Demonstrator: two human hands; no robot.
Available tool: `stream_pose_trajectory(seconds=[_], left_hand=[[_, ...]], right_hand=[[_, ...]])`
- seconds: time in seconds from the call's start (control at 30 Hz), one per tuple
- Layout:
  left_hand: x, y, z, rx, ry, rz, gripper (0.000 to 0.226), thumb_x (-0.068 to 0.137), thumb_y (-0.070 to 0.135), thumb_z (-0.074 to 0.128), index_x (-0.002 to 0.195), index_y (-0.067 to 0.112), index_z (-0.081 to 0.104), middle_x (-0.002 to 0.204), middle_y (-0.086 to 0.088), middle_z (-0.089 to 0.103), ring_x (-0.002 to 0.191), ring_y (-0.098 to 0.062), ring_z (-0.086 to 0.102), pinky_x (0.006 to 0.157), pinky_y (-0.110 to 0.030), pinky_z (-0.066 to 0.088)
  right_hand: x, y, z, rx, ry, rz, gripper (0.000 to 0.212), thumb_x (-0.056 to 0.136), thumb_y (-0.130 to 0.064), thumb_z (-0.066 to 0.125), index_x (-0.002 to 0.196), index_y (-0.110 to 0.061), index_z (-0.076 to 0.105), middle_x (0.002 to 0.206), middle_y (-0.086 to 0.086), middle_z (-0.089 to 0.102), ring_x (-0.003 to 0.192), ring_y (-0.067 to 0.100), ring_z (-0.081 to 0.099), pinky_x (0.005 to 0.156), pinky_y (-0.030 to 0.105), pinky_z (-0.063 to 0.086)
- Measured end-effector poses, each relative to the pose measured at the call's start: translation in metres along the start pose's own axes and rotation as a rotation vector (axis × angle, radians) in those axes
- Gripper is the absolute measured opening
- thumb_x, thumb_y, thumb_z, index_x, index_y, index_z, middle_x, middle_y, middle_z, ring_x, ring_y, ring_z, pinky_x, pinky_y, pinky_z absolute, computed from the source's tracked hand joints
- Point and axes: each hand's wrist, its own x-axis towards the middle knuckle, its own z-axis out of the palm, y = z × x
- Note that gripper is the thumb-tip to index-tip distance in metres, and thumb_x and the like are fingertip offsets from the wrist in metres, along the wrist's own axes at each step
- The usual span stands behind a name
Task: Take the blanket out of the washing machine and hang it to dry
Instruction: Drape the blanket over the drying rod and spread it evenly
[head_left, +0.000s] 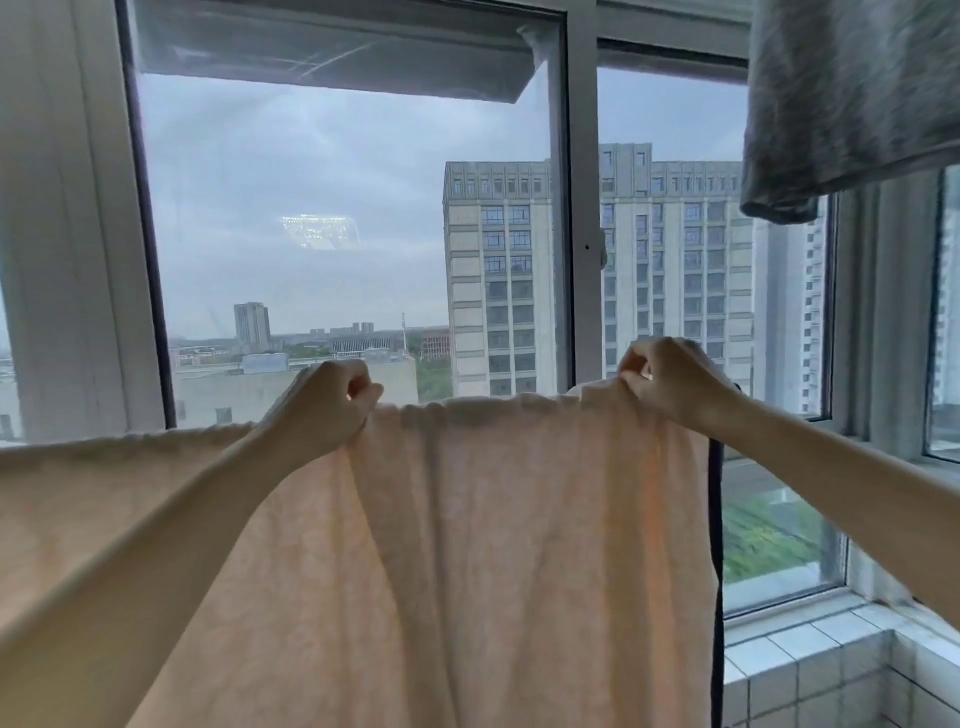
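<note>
A large pale peach blanket (509, 545) hangs spread in front of me and fills the lower half of the head view. Its top edge runs roughly level from the far left to the right of centre. My left hand (327, 405) pinches that top edge left of centre. My right hand (670, 379) grips the top edge at the blanket's upper right corner. Both arms reach up and forward. Whatever carries the blanket is hidden behind the cloth; a dark vertical strip (718, 571) shows along its right side.
A big window (584, 208) with white frames stands right behind the blanket, with tall buildings outside. A grey cloth (852, 98) hangs at the top right. A white tiled sill and wall (810, 670) sit at the lower right.
</note>
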Motion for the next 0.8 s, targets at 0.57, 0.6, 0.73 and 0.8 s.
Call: stream_pose_trajectory(seconds=[0.57,0.6,0.73,0.8], left_hand=[[-0.007,-0.017,-0.036,-0.218,-0.4,0.105,0.022,0.083,0.027,0.074,0.104,0.034,0.072,0.097,0.013,0.074,0.092,-0.005,0.068,0.085,-0.024,0.054],[-0.008,-0.018,-0.039,-0.213,-0.402,0.095,0.024,0.083,0.026,0.073,0.107,0.033,0.072,0.098,0.013,0.074,0.093,-0.005,0.068,0.089,-0.026,0.054],[-0.012,-0.022,-0.045,-0.157,-0.386,0.094,0.019,0.085,0.023,0.07,0.102,0.031,0.074,0.095,0.015,0.074,0.09,-0.006,0.068,0.087,-0.028,0.054],[-0.014,-0.023,-0.045,-0.135,-0.364,0.092,0.012,0.086,0.033,0.069,0.096,0.03,0.075,0.089,0.015,0.073,0.082,-0.004,0.067,0.077,-0.025,0.054]], right_hand=[[-0.002,-0.107,0.049,0.288,-0.01,-0.434,0.005,0.088,-0.01,0.067,0.089,-0.015,0.066,0.085,-0.007,0.066,0.072,0.002,0.06,0.07,0.017,0.052],[-0.003,-0.106,0.049,0.258,0.001,-0.436,0.003,0.09,-0.011,0.064,0.09,-0.014,0.065,0.088,-0.005,0.067,0.074,0.008,0.062,0.072,0.025,0.054],[-0.008,-0.105,0.049,0.108,0.0,-0.446,0.008,0.098,-0.016,0.05,0.094,-0.012,0.056,0.091,0.002,0.062,0.071,0.016,0.06,0.066,0.034,0.054],[-0.005,-0.101,0.049,0.012,-0.021,-0.42,0.007,0.097,-0.008,0.047,0.093,-0.012,0.051,0.087,0.003,0.058,0.065,0.014,0.056,0.059,0.029,0.05]])
